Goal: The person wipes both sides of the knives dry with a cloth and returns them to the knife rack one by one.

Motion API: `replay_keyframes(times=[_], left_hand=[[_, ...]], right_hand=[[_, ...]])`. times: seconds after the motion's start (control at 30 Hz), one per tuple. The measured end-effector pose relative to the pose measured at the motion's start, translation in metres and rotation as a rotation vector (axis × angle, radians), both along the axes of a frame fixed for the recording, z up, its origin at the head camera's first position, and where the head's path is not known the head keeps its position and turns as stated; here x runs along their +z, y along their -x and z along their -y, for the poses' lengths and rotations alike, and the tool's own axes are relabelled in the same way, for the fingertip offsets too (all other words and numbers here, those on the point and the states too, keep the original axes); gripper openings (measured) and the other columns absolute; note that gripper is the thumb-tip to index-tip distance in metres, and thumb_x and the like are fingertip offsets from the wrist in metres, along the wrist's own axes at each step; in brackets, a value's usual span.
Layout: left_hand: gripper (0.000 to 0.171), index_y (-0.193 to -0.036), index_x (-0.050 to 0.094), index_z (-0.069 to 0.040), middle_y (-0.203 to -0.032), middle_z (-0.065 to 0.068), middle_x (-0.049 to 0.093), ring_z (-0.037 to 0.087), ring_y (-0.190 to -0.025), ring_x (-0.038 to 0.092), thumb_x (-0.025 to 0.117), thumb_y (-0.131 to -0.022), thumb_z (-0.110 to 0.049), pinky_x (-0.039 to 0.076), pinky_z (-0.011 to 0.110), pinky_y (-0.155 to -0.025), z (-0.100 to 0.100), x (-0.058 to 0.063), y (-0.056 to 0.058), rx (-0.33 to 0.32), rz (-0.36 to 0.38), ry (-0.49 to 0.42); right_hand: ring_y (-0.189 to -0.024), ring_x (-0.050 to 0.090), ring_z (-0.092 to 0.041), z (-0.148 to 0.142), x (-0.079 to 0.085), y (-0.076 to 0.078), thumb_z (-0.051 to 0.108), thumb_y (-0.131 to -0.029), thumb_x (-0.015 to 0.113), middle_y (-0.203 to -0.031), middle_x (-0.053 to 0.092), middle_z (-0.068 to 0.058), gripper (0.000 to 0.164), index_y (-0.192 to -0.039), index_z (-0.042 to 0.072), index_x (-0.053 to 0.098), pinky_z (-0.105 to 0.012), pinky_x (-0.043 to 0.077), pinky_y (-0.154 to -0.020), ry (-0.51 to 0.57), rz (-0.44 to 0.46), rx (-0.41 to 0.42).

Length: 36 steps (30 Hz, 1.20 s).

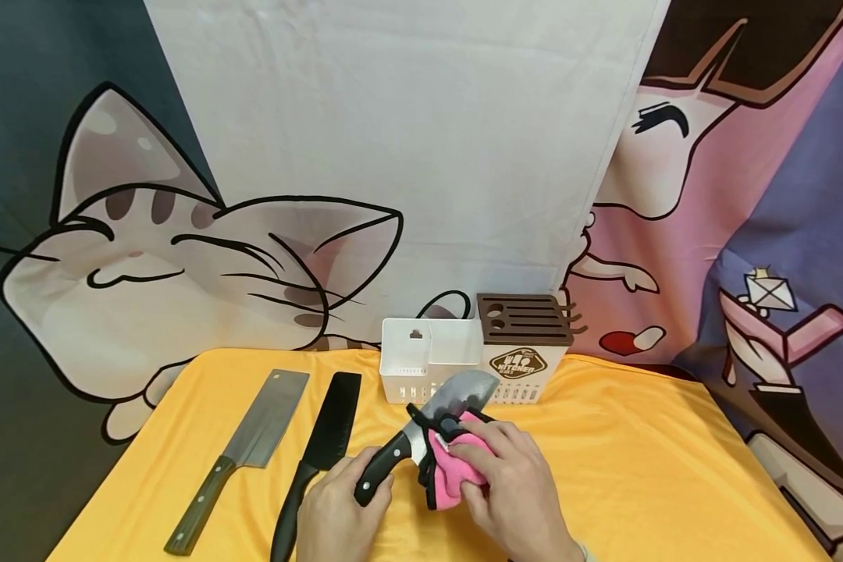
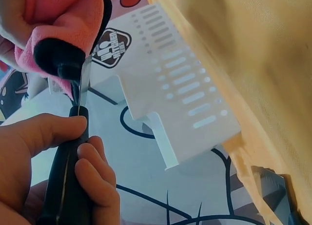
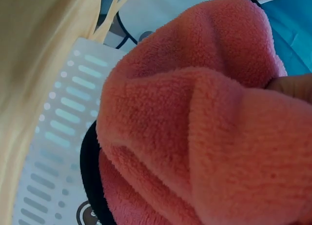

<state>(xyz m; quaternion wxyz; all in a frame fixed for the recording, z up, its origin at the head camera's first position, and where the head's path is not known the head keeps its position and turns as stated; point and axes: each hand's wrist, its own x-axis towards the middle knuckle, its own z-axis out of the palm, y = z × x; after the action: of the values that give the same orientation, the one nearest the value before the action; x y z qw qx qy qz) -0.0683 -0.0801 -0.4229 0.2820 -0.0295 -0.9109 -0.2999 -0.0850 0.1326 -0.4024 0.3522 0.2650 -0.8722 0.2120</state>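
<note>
My left hand (image 1: 344, 499) grips the black riveted handle (image 1: 382, 467) of a kitchen knife, whose broad steel blade (image 1: 467, 390) points up and right in the head view. A pink cloth with black edging (image 1: 457, 468) is bunched in my right hand (image 1: 516, 488), against the blade near the handle. In the left wrist view the fingers wrap the knife handle (image 2: 66, 176), and the cloth (image 2: 63, 30) folds over the blade. The right wrist view is mostly filled by the fuzzy cloth (image 3: 161, 112), which hides most of that hand.
Left on the yellow tablecloth (image 1: 639, 468) lie a cleaver (image 1: 263, 429) with a green-brown handle and a black knife (image 1: 330, 425). Behind the hands stands a white utensil holder (image 1: 432, 351) with a brown slotted top (image 1: 523, 318) and side hooks. A cartoon-printed cloth (image 1: 393, 117) hangs behind.
</note>
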Motion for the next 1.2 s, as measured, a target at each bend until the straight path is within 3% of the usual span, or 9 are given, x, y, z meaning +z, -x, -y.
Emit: replay_keyframes(times=[0.2,0.37,0.6,0.83,1.2], left_hand=[[0.032,-0.094,0.076,-0.019,-0.069,-0.012,0.058,0.01,-0.053,0.054,0.09,-0.066,-0.016,0.041,0.029,-0.048,-0.002,-0.004,0.001,-0.007,-0.061,0.007],[0.032,-0.096,0.077,-0.019,-0.073,-0.011,0.062,0.009,-0.056,0.056,0.09,-0.067,-0.017,0.043,0.029,-0.05,-0.003,-0.002,-0.001,-0.013,-0.01,-0.005],[0.033,-0.098,0.077,-0.019,-0.072,-0.011,0.062,0.007,-0.057,0.053,0.09,-0.068,-0.016,0.042,0.028,-0.051,-0.004,0.0,-0.001,-0.023,0.048,-0.026],[0.034,-0.099,0.077,-0.018,-0.074,-0.011,0.063,0.012,-0.061,0.061,0.088,-0.067,-0.016,0.046,0.031,-0.053,-0.007,-0.002,-0.002,-0.031,0.043,-0.009],[0.029,-0.097,0.077,-0.019,-0.07,-0.012,0.059,0.007,-0.056,0.056,0.087,-0.069,-0.016,0.042,0.028,-0.049,-0.011,-0.004,-0.004,-0.063,0.026,-0.006]], right_hand=[[-0.102,0.063,-0.018,0.006,-0.003,0.001,0.007,-0.063,0.067,-0.118,0.071,0.001,0.034,-0.092,0.022,0.077,-0.038,0.048,-0.088,0.011,-0.009,0.064],[-0.104,0.062,-0.015,0.008,-0.004,0.0,0.012,-0.065,0.067,-0.12,0.07,0.003,0.032,-0.094,0.024,0.077,-0.033,0.045,-0.092,0.008,-0.005,0.076],[-0.106,0.062,-0.02,0.012,-0.005,0.004,0.01,-0.066,0.068,-0.12,0.069,0.002,0.034,-0.096,0.022,0.076,-0.034,0.044,-0.094,0.06,-0.074,0.161],[-0.111,0.061,-0.026,0.015,-0.009,0.007,0.007,-0.065,0.067,-0.127,0.066,-0.004,0.042,-0.104,0.02,0.075,-0.037,0.04,-0.097,0.106,-0.088,0.219],[-0.11,0.059,-0.031,0.013,-0.011,0.011,0.005,-0.067,0.062,-0.131,0.063,-0.01,0.042,-0.106,0.016,0.073,-0.039,0.039,-0.097,0.147,-0.075,0.154]])
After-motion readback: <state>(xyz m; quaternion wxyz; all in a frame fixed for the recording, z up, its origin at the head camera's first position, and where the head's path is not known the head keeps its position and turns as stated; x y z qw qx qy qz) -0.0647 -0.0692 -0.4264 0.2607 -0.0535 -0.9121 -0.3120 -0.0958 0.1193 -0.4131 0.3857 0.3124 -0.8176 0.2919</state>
